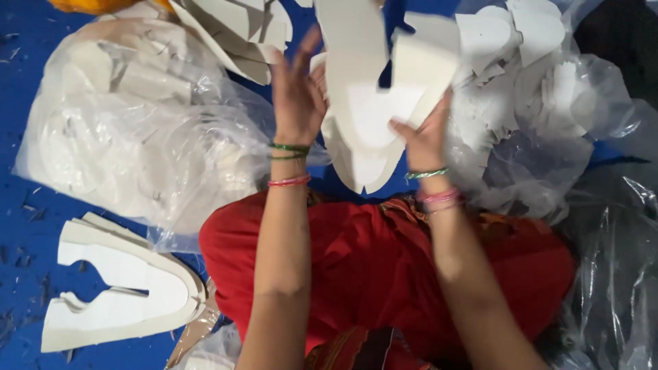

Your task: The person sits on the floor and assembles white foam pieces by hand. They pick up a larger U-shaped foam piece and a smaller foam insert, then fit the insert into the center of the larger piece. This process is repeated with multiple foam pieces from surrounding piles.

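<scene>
We look down on a blue floor [20,82] strewn with small scraps, our red-clad lap [370,260] at the middle, and we place everything else by that lap. Left of the lap and low, a stack [116,288] of white U-shaped cutouts lies flat on the floor. Above that, up and left of the lap, a clear bag [137,130] bulges with more white pieces. Straight above the lap we hold a bundle [370,103] of the same white U-shaped cutouts, its rounded end pointing down toward us. Our left hand [298,92] lies flat against the bundle's left side, fingers spread and straight, blurred by motion. Our right hand [428,133] grips the bundle's right arm, thumb pressed on the front face and fingers wrapped behind. Green and pink bangles circle both wrists. Right of the lap, a second clear bag [521,137] spills loose white offcuts, and crumpled clear plastic [617,274] lies beyond it at the lower right.
</scene>
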